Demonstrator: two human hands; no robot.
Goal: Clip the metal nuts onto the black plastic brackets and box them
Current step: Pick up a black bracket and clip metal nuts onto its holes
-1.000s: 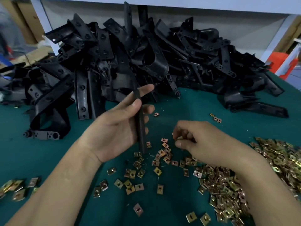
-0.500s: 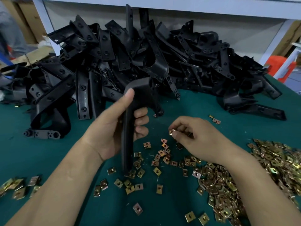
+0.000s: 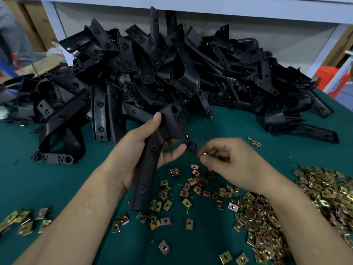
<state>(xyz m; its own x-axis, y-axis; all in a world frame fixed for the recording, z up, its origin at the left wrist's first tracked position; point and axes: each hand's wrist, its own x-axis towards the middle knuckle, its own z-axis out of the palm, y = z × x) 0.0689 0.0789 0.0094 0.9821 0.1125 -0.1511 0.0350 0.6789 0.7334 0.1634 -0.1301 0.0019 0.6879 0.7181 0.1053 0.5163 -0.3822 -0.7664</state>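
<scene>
Clipping step: left hand (image 3: 131,150) grips a bracket (image 3: 150,159), right hand (image 3: 233,165) pinches a nut (image 3: 204,154) just beside its tab; next, probably slide it on squarely.

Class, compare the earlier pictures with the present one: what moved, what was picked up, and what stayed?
The left hand, keeping its grip, turned the black plastic L-shaped bracket from edge-on to broad face up. The right hand, pinching a small brass-coloured metal nut, rose from the scatter toward the bracket's end. The heap of black brackets and the loose nuts stayed put.
</scene>
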